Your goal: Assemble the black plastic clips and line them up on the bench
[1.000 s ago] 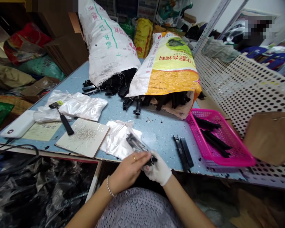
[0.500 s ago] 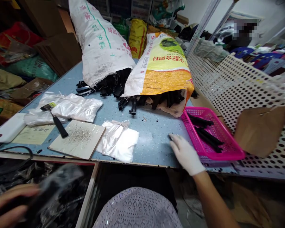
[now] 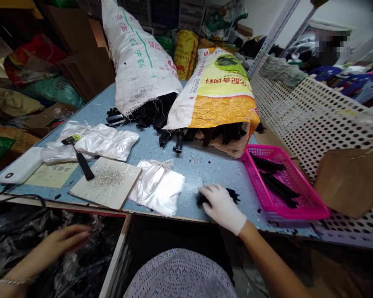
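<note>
My right hand [image 3: 222, 207], in a white glove, is closed over a black plastic part [image 3: 233, 194] lying on the blue table. Its fingers curl over the top, and the part's ends show on both sides. My left hand [image 3: 65, 242], bare and slightly blurred, hangs with fingers stretched out and nothing in them. Below it is a drawer-like bin [image 3: 121, 244] full of black parts in clear plastic. Nearest my right hand on its left is a stack of clear plastic bags [image 3: 161, 190].
A pink basket [image 3: 298, 213] with black parts stands at the right, beside a perforated white panel [image 3: 298, 103]. A white sack [image 3: 143, 70] and a yellow-orange sack [image 3: 220, 109] spill black parts. A hammer [image 3: 83, 163] rests partly on a board [image 3: 108, 182]; a white device [image 3: 20, 165] is farther left.
My left hand has let go of the bagged black part it held over the bin. My right hand has moved left and closed over a black plastic part on the table.
</note>
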`<state>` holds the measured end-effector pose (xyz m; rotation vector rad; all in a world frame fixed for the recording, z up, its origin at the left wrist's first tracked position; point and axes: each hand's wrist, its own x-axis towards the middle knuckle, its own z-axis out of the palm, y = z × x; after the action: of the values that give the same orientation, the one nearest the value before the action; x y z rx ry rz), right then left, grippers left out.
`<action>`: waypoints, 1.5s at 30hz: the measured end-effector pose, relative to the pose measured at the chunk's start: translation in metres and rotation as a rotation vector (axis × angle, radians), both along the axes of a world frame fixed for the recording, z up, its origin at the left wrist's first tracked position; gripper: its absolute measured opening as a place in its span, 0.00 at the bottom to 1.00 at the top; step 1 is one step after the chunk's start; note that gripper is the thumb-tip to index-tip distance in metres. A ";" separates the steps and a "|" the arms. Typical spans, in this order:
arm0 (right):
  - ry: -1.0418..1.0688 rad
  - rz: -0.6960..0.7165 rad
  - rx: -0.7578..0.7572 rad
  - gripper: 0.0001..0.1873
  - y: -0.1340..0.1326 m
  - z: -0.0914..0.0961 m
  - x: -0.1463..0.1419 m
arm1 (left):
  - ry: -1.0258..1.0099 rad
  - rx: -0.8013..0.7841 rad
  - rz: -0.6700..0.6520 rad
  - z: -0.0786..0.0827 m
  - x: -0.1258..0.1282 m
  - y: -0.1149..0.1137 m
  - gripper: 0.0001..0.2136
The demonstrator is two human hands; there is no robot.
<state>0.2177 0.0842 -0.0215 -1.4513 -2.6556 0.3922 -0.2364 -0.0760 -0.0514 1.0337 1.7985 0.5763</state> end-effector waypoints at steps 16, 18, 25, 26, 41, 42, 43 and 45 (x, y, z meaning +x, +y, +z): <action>0.132 -0.634 -0.020 0.34 -0.045 -0.046 0.036 | 0.249 0.544 -0.301 -0.045 0.186 0.143 0.08; 0.097 -0.620 -0.062 0.32 -0.038 -0.045 0.035 | 0.219 0.562 -0.278 -0.046 0.181 0.141 0.06; 0.793 -0.607 -0.568 0.24 -0.033 -0.031 0.026 | 0.184 0.720 -0.311 -0.058 0.191 0.134 0.14; 0.991 -0.585 -0.747 0.24 -0.037 -0.030 0.016 | 0.182 0.734 -0.320 -0.059 0.192 0.135 0.15; 0.509 -0.438 -0.414 0.26 -0.043 -0.034 -0.056 | 0.212 0.831 -0.592 -0.021 0.194 0.124 0.32; 0.568 -0.434 -0.438 0.24 -0.040 -0.036 -0.059 | 0.185 0.841 -0.641 -0.018 0.201 0.118 0.34; 0.683 -0.432 -0.494 0.22 -0.038 -0.038 -0.061 | 0.158 0.849 -0.684 -0.015 0.208 0.112 0.35; 1.003 -0.419 -0.677 0.20 -0.035 -0.040 -0.063 | 0.104 0.859 -0.734 -0.014 0.216 0.101 0.37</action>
<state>0.1551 0.0495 -0.0619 -1.3291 -1.4273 1.5551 -0.0200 0.0251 -0.0654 2.1963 1.0775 0.8392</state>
